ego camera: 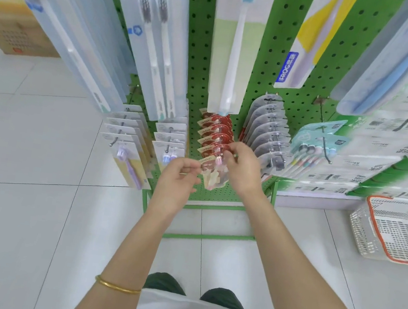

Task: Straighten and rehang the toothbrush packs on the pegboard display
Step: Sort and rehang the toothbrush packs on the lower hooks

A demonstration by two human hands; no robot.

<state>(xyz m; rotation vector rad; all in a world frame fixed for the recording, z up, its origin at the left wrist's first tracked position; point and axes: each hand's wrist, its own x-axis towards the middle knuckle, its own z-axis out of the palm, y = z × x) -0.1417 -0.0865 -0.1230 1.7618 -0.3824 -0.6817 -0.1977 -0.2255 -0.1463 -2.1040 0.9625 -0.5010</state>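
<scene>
The person stands in front of a green pegboard (274,58) and looks down at it. In the middle of the lower part hangs a row of red-topped toothbrush packs (215,132) on one peg, one behind the other. The front pack (211,175) of this row is at the near end of the peg, between the two hands.

The left hand (178,177) has its fingers curled and pinches the left edge of the front pack between thumb and fingertips. The right hand (244,171) is also curled; its thumb and first fingers pinch the top of the same pack, just at the tip of the peg. I cannot tell if the hole of the pack is on the peg or off it.

To the right of the red row hangs a row of grey packs (266,126), and to the left hang white packs (122,125). A gold bangle (118,286) is on the left forearm. A white basket with orange rim (393,232) stands on the tile floor at the right
</scene>
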